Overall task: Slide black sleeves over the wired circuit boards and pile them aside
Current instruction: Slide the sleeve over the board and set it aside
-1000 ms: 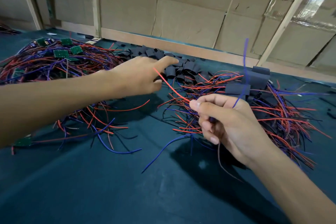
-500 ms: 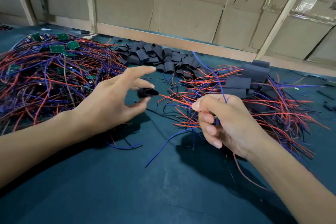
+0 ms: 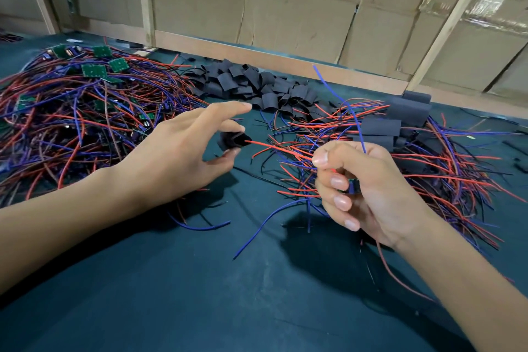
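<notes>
Dark teal table cover [image 3: 200, 294]. Tangled wires [image 3: 71, 123] in red, blue and purple, with green circuit boards [image 3: 93, 70] among them. Heap of black sleeves [image 3: 251, 86]; one black sleeve [image 3: 233, 140] meets a red wire [image 3: 280, 148]. Brown cardboard wall [image 3: 300, 17] with pale wooden battens [image 3: 454, 17].

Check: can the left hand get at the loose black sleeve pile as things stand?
Probably not freely: the left hand already pinches one black sleeve. The sleeve pile lies just beyond its fingertips with nothing between, but the grip is taken.
</notes>
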`<action>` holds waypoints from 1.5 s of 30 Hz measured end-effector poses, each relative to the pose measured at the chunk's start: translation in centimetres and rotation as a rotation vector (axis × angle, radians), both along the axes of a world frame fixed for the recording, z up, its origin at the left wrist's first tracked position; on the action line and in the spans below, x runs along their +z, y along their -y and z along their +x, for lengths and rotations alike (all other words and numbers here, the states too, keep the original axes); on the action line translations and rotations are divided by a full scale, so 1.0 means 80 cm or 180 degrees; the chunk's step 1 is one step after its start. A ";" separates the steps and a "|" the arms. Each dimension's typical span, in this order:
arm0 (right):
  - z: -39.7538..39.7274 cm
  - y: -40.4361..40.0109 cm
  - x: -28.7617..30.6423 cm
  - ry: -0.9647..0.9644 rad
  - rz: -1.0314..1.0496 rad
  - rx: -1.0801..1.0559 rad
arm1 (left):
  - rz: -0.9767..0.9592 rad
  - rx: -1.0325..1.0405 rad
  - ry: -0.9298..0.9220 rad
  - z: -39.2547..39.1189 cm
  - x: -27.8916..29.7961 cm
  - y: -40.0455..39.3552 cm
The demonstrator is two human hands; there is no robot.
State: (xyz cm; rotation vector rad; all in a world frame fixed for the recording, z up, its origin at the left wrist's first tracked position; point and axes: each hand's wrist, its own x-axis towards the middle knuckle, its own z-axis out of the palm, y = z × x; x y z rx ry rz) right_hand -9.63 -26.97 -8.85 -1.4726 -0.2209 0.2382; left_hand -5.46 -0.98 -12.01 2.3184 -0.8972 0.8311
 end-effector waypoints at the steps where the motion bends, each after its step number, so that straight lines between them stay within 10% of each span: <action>1: 0.000 0.001 0.001 -0.0002 -0.0006 -0.0004 | 0.0005 -0.0003 0.0014 -0.001 0.000 0.000; 24: 0.008 0.010 0.006 -0.0569 0.0231 -0.0067 | -0.0497 0.0291 -0.0128 -0.007 0.011 -0.012; 45: 0.002 -0.011 -0.003 -0.0261 0.0647 0.0032 | 0.0490 -0.0748 0.0587 -0.020 0.007 0.016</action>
